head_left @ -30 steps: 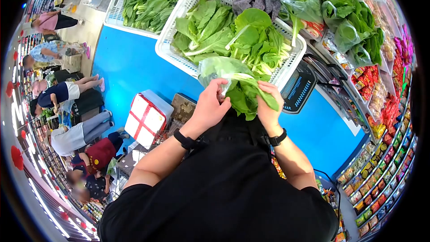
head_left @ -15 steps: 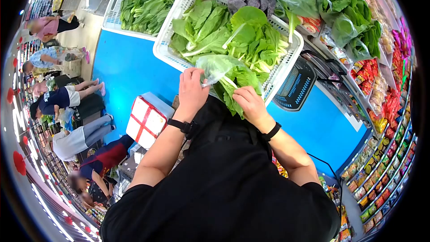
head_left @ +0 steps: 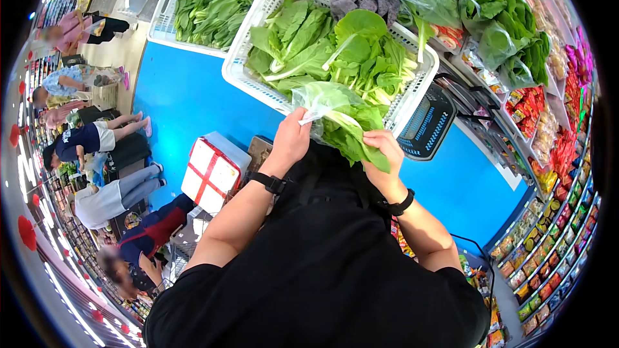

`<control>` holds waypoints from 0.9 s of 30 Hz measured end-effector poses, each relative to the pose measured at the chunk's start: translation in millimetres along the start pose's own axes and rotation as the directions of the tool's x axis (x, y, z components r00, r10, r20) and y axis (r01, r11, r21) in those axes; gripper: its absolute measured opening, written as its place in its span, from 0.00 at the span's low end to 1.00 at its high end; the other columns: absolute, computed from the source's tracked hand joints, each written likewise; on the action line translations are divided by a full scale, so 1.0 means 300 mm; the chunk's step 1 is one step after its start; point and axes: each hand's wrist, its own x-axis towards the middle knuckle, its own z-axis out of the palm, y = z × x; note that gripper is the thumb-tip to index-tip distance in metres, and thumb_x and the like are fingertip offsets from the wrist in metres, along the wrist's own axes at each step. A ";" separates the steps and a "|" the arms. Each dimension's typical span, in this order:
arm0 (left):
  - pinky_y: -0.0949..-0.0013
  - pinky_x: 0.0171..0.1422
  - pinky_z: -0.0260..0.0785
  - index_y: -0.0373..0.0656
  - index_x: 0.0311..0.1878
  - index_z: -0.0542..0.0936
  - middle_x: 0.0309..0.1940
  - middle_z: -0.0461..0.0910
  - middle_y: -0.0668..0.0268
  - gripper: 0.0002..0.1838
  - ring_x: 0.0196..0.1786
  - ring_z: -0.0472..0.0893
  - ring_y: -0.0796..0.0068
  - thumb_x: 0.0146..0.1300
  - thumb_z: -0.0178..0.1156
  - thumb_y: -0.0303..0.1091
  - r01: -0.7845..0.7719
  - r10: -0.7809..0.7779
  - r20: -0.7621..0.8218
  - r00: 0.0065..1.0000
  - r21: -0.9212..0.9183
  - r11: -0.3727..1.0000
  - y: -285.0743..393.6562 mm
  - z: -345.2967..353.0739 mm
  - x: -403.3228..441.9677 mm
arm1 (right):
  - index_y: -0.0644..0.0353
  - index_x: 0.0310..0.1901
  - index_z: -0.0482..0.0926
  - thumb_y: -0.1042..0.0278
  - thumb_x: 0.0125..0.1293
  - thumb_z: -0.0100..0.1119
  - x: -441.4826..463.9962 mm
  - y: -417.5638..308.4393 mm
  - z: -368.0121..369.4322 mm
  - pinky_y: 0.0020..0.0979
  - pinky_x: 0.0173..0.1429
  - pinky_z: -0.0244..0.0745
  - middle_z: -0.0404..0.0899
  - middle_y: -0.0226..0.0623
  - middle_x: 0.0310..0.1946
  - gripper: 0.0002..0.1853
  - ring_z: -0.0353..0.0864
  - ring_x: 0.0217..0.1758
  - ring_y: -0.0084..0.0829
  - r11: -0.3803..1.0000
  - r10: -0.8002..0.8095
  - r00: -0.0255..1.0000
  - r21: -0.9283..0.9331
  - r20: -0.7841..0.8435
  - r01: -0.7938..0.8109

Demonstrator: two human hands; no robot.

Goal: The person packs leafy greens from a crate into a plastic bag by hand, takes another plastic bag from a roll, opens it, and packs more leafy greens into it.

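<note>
A clear plastic bag point(head_left: 314, 100) is pinched at its edge by my left hand point(head_left: 294, 136), at the near side of a white crate point(head_left: 255, 88). My right hand point(head_left: 385, 158) has its fingers closed on the leafy end of a green vegetable point(head_left: 351, 136). The pale stems of this vegetable point toward the bag and partly lie under or inside its film; which of the two is hard to tell. Loose leafy greens point(head_left: 300, 45) fill the crate just beyond both hands.
Another crate of greens point(head_left: 213, 13) stands at the upper left. A grey cloth point(head_left: 365, 3) lies on the crate's far edge. Bagged greens point(head_left: 503, 26) are at the upper right, a black basket point(head_left: 429, 122) at the right, a red-taped white box point(head_left: 213, 174) lower left. Several people are at the left.
Since the last earlier frame both hands have shifted slightly right, with the bag and the greens between them. The greens have stayed in the right hand and the bag in the left.
</note>
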 end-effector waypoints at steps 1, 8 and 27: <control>0.40 0.52 0.73 0.37 0.47 0.78 0.40 0.84 0.41 0.09 0.48 0.82 0.32 0.78 0.58 0.35 -0.003 0.003 0.004 1.000 0.001 1.000 0.013 0.003 -0.003 | 0.64 0.49 0.85 0.90 0.43 0.76 0.006 0.009 0.013 0.41 0.58 0.84 0.88 0.46 0.50 0.27 0.88 0.53 0.51 0.999 -0.034 0.999 0.010 0.042 0.033; 0.45 0.50 0.77 0.41 0.50 0.80 0.39 0.86 0.48 0.09 0.46 0.85 0.42 0.71 0.66 0.31 -0.168 0.210 -0.077 0.975 0.363 0.916 0.065 -0.011 -0.014 | 0.63 0.53 0.83 0.92 0.46 0.60 0.042 -0.007 0.046 0.43 0.60 0.85 0.84 0.42 0.54 0.28 0.83 0.61 0.50 0.970 -0.132 0.936 -0.152 0.326 0.190; 0.49 0.59 0.73 0.38 0.52 0.80 0.46 0.81 0.51 0.07 0.53 0.79 0.44 0.74 0.63 0.25 -0.178 0.215 -0.312 0.925 0.143 0.973 0.009 0.036 -0.013 | 0.63 0.53 0.84 0.86 0.51 0.65 0.064 -0.038 0.044 0.41 0.59 0.86 0.85 0.40 0.55 0.24 0.84 0.62 0.48 0.961 -0.208 0.918 -0.105 0.336 0.256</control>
